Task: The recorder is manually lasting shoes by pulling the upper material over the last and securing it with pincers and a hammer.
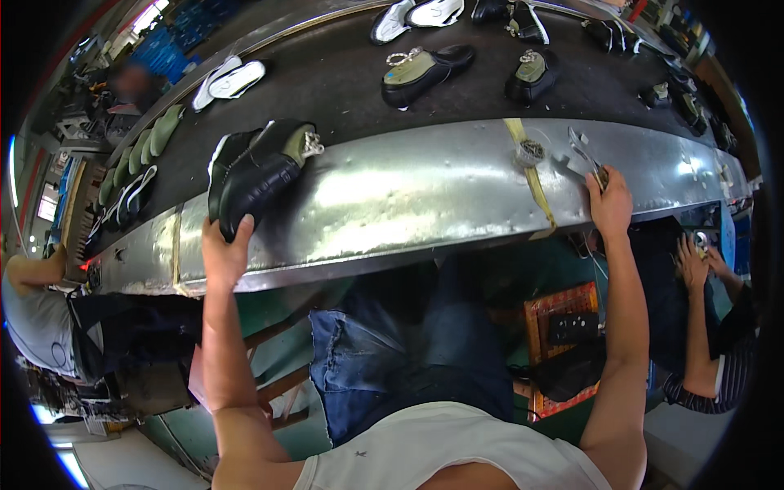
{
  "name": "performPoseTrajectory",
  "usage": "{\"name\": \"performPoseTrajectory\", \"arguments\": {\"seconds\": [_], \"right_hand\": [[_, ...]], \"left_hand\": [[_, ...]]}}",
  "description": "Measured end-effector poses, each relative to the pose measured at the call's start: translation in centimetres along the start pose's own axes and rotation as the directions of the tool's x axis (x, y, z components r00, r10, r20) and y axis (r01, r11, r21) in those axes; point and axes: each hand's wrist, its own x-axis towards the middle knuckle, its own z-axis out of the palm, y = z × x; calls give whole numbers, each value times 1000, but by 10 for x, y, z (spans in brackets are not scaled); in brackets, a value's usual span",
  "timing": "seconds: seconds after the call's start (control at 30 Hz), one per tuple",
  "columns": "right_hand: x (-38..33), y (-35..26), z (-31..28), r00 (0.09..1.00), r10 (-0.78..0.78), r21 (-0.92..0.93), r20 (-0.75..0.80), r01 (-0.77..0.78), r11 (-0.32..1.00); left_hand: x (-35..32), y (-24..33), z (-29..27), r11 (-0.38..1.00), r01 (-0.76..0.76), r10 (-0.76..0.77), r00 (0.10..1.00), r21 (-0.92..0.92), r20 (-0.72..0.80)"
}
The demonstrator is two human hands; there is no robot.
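My left hand (225,255) is closed on the toe end of a black shoe (260,181) at the near metal ledge. This shoe has an olive lining and a pale knotted lace, and a second dark piece with a white edge (219,167) lies against its left side. Further right, my right hand (611,202) is wrapped round the handles of a slim metal hand tool (581,149). Its pale head points away from me over the ledge; its exact kind is unclear. A small round container of dark bits (531,152) sits left of the tool.
A dark conveyor belt (343,106) beyond the shiny metal ledge (425,192) carries black shoes (425,75), white soles (237,80) and olive pieces (167,126). Co-workers sit at left (41,318) and right (698,359). An orange-red crate (535,318) stands below.
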Motion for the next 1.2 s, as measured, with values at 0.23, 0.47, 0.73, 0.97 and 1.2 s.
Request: {"name": "performPoseTrajectory", "arguments": {"seconds": [0.23,0.47,0.73,0.97,1.2], "right_hand": [[-40,0,-8,988,-58,-23,-145,55,998],[-255,-85,-47,865,-7,625,501,-357,694],[-367,-114,-63,368,-50,365,928,-880,305],[-365,-106,-65,326,25,312,945,-922,230],[-364,-103,-68,375,-31,365,926,-874,320]], "left_hand": [[-159,18,51,979,-75,9,942,-187,-335],[-140,-6,49,-578,526,96,803,-624,589],[-265,3,81,330,244,-149,967,-912,205],[-380,7,112,906,99,154,830,-412,537],[-308,88,144,947,-322,247,722,-2,646]]}}
